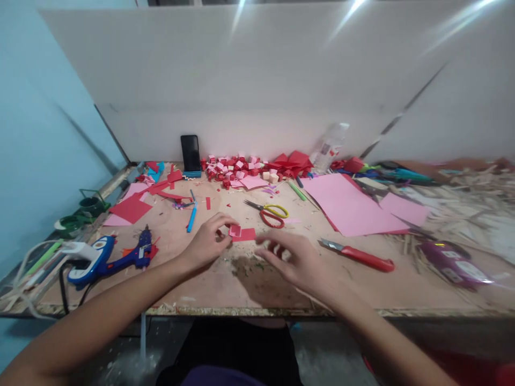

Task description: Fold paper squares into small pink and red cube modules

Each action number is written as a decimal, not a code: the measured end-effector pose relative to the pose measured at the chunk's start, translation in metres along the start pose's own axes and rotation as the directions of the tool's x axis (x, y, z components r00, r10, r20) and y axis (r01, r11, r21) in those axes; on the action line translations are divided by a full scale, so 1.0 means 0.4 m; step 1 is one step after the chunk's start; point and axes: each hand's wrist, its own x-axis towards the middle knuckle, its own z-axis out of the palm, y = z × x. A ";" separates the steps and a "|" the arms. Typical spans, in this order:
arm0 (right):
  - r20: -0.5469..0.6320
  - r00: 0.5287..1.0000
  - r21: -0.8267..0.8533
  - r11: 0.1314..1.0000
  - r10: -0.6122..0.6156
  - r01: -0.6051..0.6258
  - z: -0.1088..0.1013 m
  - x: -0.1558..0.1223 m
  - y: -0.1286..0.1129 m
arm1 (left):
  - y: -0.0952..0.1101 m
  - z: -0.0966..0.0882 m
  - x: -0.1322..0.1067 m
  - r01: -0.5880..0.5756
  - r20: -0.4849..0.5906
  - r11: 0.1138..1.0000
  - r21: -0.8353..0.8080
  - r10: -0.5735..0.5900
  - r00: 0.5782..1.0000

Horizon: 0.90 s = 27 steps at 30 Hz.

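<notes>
**Both hands on small paper bits, mid-bench**

L hand point(207, 241) sits just left of centre on the bench point(201, 289). Its thumb & forefinger are pinched on a small pink square point(235, 230). The square touches a red paper scrap point(247, 235) at its 3 o'clock; both are low over the wood.

R hand point(300, 262) hovers at 4 o'clock from the scrap, near but apart. Its fingers are spread & loose w/ nothing in them, though blur hides the fine detail.

Around them:
- Scissors point(270, 213) lie flat at 1 o'clock from the scrap, near it, tips toward 10 o'clock.
- Utility knife point(360, 256), red handle, lies flat at 3 o'clock of the R hand.
- Blue pen point(192, 217) is at 11 o'clock of the L hand.
- Glue gun point(108, 257) is at 9 o'clock of the L hand, well apart, by the bench's left edge.
- Pile of red & pink cubes point(237, 169) is at 12 o'clock, along the back wall.
- Phone point(190, 153) stands upright just left of the pile.
- Pink sheet point(350, 206) lies flat at 1 o'clock of the R hand.
</notes>
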 end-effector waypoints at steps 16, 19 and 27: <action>0.062 0.987 0.005 0.989 -0.150 0.150 0.133 0.121 0.151 | -0.023 0.001 0.008 0.015 -0.040 1.000 -0.003 -0.015 0.999; 0.045 0.985 0.032 0.986 -0.164 0.162 0.140 0.117 0.151 | -0.016 -0.007 0.009 0.008 -0.019 0.999 0.035 -0.007 1.000; 0.042 0.987 0.100 0.983 -0.156 0.151 0.141 0.112 0.143 | -0.006 -0.007 0.006 -0.041 -0.017 0.993 0.110 0.043 0.999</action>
